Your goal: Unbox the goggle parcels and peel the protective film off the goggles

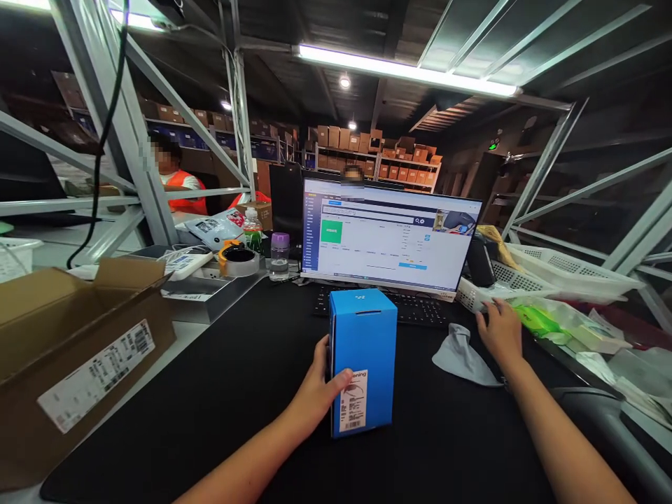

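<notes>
A blue box (363, 350) with a white barcode label stands upright on the black mat (220, 399) in front of me. My left hand (318, 392) grips its left side, thumb on the front near the label. My right hand (500, 329) rests palm down to the right of the keyboard (414, 309), probably on a mouse that it hides; its fingers are curved over it. A grey cloth (460, 357) lies between the box and my right hand.
A monitor (388, 234) shows a software page behind the keyboard. An open cardboard carton (68, 350) sits at the left. Tape roll (241, 260), bottles, white baskets (567, 273) and plastic bags surround the desk. A person in an orange vest (181, 185) sits at the far left.
</notes>
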`<state>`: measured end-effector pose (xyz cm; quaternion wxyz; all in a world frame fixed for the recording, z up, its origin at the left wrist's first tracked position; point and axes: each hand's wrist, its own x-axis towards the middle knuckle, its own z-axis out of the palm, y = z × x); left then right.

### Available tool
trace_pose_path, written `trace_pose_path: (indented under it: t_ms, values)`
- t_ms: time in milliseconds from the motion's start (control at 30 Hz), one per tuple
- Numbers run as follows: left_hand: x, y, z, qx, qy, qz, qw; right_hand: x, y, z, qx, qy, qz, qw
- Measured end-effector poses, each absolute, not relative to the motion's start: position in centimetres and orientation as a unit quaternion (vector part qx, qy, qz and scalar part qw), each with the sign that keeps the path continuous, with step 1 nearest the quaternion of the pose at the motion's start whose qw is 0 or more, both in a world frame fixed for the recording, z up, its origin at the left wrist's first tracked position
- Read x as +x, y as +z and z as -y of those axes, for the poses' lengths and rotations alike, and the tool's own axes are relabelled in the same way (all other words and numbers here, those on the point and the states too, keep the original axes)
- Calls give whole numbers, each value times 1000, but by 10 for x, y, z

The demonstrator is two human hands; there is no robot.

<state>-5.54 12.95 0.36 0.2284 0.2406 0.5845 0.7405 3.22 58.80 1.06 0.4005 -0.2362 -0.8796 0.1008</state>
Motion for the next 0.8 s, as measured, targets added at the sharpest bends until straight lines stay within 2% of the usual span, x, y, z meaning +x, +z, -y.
trace_pose_path:
  t_ms: [100,167,233,300,367,533,700,800]
  values:
    - [-57,9,-128,227,744,-577,249,9,31,-525,-132,179,899,378]
    - [-58,12,-127,219,746,-574,257,2,34,-474,-39,238,916,319]
    - [-60,14,-125,218,752,-566,259,3,31,-422,67,296,925,229]
    - [-60,14,-123,220,759,-553,262,10,28,-377,175,429,884,58]
    - [-60,13,-121,220,766,-540,270,16,29,-346,189,515,836,-9]
    - [-60,9,-119,197,783,-516,287,21,35,-322,147,611,778,-5]
    - [-61,5,-121,168,794,-500,303,28,25,-321,138,603,786,4]
    - [-52,7,-130,146,772,-510,351,47,22,-316,68,596,800,37]
